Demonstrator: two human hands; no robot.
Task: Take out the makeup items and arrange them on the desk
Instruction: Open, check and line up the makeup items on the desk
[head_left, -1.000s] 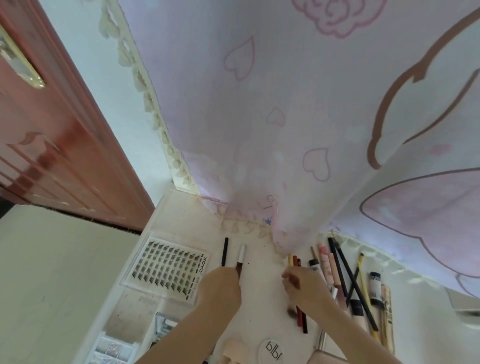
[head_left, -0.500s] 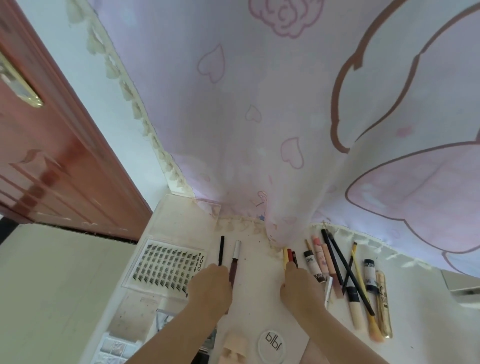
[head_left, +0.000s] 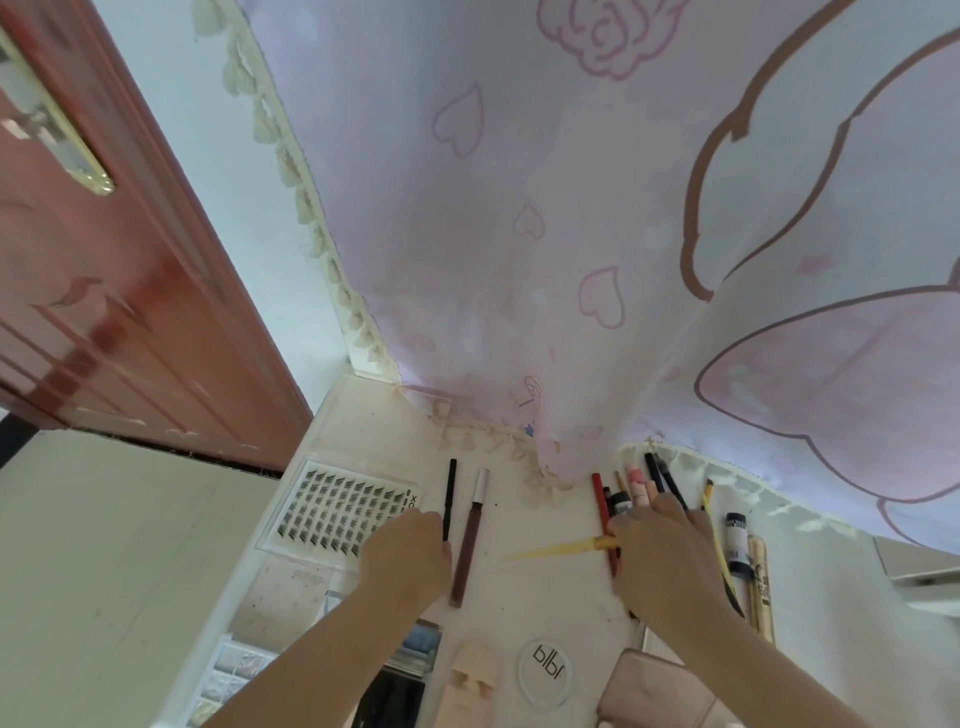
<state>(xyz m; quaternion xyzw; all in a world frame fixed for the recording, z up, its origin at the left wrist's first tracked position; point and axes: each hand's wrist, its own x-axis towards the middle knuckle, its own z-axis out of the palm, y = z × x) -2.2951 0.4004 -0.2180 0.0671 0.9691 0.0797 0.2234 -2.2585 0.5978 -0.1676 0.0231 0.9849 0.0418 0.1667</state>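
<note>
On the white desk (head_left: 374, 415) a thin black pencil (head_left: 450, 493) and a maroon lip tube with a silver cap (head_left: 470, 540) lie side by side. My left hand (head_left: 408, 558) sits just left of them and touches the black pencil's near end; its fingers are hidden under the hand. My right hand (head_left: 667, 556) pinches a yellow pencil (head_left: 558, 549) that points left across the desk, blurred. Behind that hand is a row of pencils and tubes, among them a red pencil (head_left: 600, 506), a pink tube (head_left: 635, 480) and a black-and-white tube (head_left: 736, 540).
A clear lash tray (head_left: 337, 506) lies at the left, with a palette (head_left: 228, 675) nearer. A beige item (head_left: 470, 680), a round white compact (head_left: 545, 673) and a pink pouch (head_left: 654, 691) are at the front. A pink printed curtain (head_left: 571, 260) hangs onto the desk's back.
My left hand let the maroon tube lie and shifted left to the black pencil. My right hand drew the yellow pencil out of the row; it now points left.
</note>
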